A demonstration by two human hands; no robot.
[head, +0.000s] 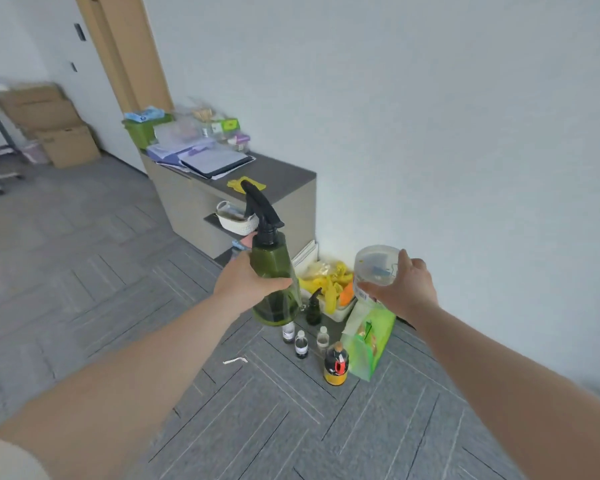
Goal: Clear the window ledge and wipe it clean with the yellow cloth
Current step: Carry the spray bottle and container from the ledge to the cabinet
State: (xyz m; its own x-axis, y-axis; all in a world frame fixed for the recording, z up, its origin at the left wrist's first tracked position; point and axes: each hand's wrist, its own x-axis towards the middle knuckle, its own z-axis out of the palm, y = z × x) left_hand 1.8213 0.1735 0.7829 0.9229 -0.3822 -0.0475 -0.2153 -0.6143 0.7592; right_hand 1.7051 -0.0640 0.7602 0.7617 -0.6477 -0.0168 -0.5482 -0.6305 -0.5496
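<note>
Head camera is showing the left hand [246,284] gripping a green spray bottle [274,282] and the right hand [404,289] clutching a clear round container [374,265]. Farther off, the yellow cloth [238,183] is lying on a grey cabinet [284,178], with small bottles [302,342] and a green bag [369,344] standing on the floor below the hands.

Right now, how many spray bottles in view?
2: a green spray bottle held in the left hand, and a small dark spray bottle on the floor beside the white bin. Others may be hidden.
</note>
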